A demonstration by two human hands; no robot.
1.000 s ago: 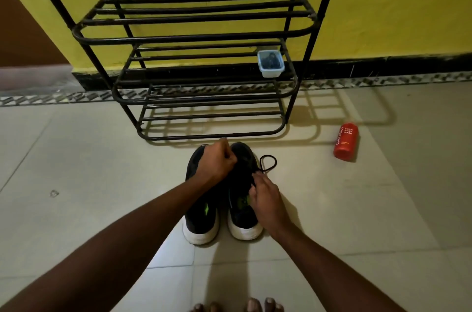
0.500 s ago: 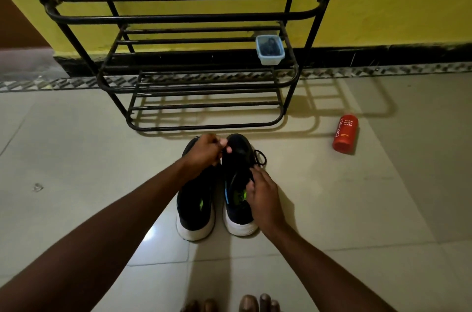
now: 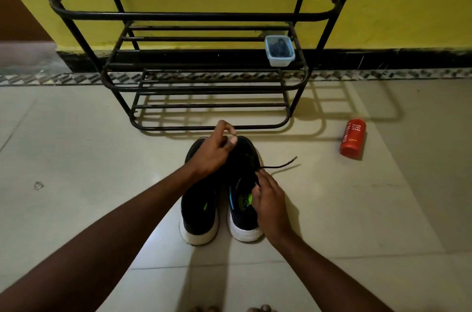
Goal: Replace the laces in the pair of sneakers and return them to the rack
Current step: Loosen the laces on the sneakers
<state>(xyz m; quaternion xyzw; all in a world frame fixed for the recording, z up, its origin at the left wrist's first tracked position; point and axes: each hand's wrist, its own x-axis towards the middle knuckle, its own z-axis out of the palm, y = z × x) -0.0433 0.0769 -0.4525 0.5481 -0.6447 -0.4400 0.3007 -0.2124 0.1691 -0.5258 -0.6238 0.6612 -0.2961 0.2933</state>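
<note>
Early stage: sneakers (image 3: 198, 209) stand paired on the floor (image 3: 76, 158) just before the rack (image 3: 194, 15), right hand (image 3: 268, 199) pinches the black lace (image 3: 278, 165) at the eyelets of the right sneaker (image 3: 242, 219), left hand (image 3: 214, 151) pinches what looks like its other end, so lacing and racking remain.

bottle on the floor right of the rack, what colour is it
The bottle is orange-red with white lettering, clearest in the head view.

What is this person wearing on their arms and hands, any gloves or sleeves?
Nothing visible. The left hand and right hand are gloveless, their forearms bare to the frame's edge with no sleeves; no watch, bracelet or ring shows.
</note>
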